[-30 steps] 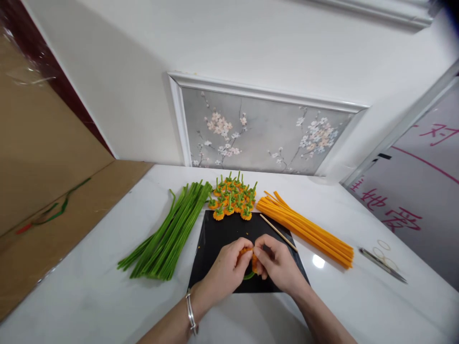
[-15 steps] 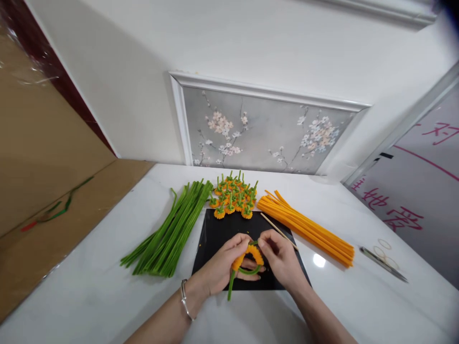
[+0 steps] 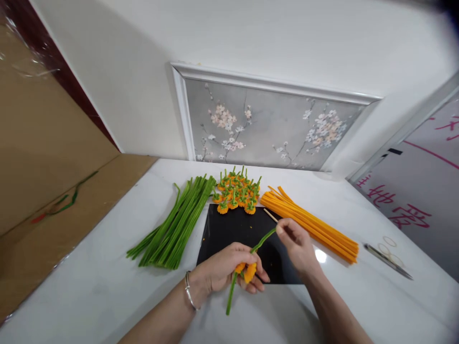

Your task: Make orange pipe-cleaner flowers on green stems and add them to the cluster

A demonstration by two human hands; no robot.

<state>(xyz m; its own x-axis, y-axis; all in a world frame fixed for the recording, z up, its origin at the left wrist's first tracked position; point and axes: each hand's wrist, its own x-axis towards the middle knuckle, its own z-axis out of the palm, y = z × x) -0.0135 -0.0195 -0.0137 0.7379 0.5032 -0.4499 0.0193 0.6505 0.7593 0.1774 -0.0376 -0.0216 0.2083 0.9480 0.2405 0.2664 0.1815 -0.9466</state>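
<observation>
My left hand point(image 3: 229, 267), with a silver bracelet at its wrist, holds a curled orange fuzzy piece point(image 3: 250, 273) over the front of a black mat point(image 3: 229, 229). A green fuzzy stem point(image 3: 264, 240) runs through the orange piece. One end hangs below my left hand; the other slants up to the right. My right hand point(image 3: 294, 240) pinches that upper end between thumb and forefinger, above the mat's right side. Part of the orange piece is hidden by my left fingers.
Green stems point(image 3: 175, 224) lie left of the mat, orange stems point(image 3: 311, 222) right. Several small orange-and-green pieces point(image 3: 238, 191) stand behind it. A thin wooden stick point(image 3: 270, 215) lies partly under my right hand. Tweezers point(image 3: 388, 261) and loops point(image 3: 390, 241) lie far right.
My right hand has moved right and up, drawing the green stem out long. The wide ring of orange and green has closed into a small curl in my left hand.
</observation>
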